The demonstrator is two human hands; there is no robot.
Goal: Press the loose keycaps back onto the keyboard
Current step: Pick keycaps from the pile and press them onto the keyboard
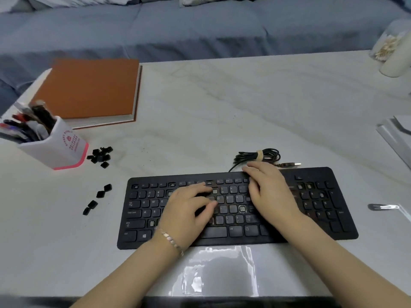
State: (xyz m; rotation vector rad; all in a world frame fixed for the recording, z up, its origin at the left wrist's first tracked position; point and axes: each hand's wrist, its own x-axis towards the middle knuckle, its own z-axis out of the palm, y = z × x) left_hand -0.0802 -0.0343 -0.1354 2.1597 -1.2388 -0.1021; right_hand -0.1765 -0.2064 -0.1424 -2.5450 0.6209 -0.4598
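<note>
A black keyboard lies near the table's front edge, with several bare key sockets showing. My left hand rests on its middle keys, fingers bent and pressing down near an empty socket. Flat on the keyboard's upper middle lies my right hand, its fingers straight and reaching the top edge. Whether a keycap sits under the left fingertips is hidden. Loose black keycaps lie in a pile left of the keyboard. Several more keycaps are scattered nearer its left end.
A white and pink pen cup stands at the left. Behind it lies an orange book. The keyboard's coiled cable sits just behind it. A metal clip lies at the right, and a jar at the far right corner.
</note>
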